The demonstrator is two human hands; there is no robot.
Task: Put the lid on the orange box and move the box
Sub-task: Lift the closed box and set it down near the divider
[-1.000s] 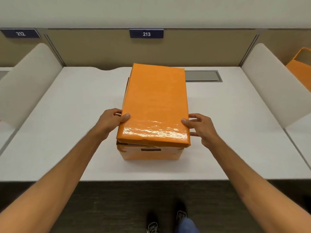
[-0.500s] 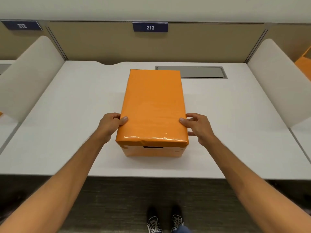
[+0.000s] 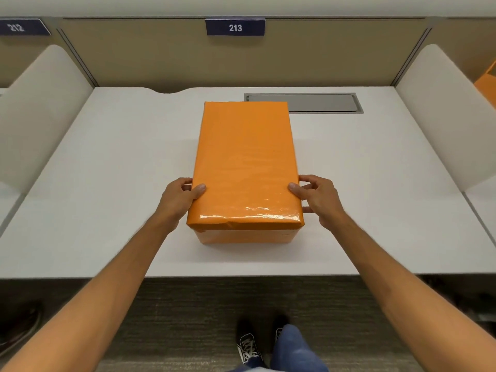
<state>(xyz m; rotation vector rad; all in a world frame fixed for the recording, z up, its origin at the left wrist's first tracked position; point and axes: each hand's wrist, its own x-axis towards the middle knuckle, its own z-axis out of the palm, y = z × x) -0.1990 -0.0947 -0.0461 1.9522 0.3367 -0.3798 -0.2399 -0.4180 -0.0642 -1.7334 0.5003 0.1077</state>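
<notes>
— Right, your lid (image 3: 245, 162) looks seated on the orange box (image 3: 245, 236), flat and square, and the box sits mid-desk on the white desk (image 3: 107, 170), near the front edge, just in front of the grey cable hatch (image 3: 303, 103).

— And the hands?

— You've got your left hand (image 3: 178, 201) on the lid's left edge, thumb lying on top, the other fingers curled down the side out of view. Your right hand (image 3: 320, 201) mirrors it on the right edge: thumb on top, fingers loosely bent and touching the side. Neither looks clamped hard; whether you're pressing down, I can't tell.

— So how far along are you?

— I'd say the first half is done: no gap shows along the near rim, though the far end is hidden. What's left is the move itself. The box rests on the desk under sign 213 (image 3: 235, 27), not yet lifted. Expect to shift your grip lower, onto the box walls, or the lid may just come off.
</notes>
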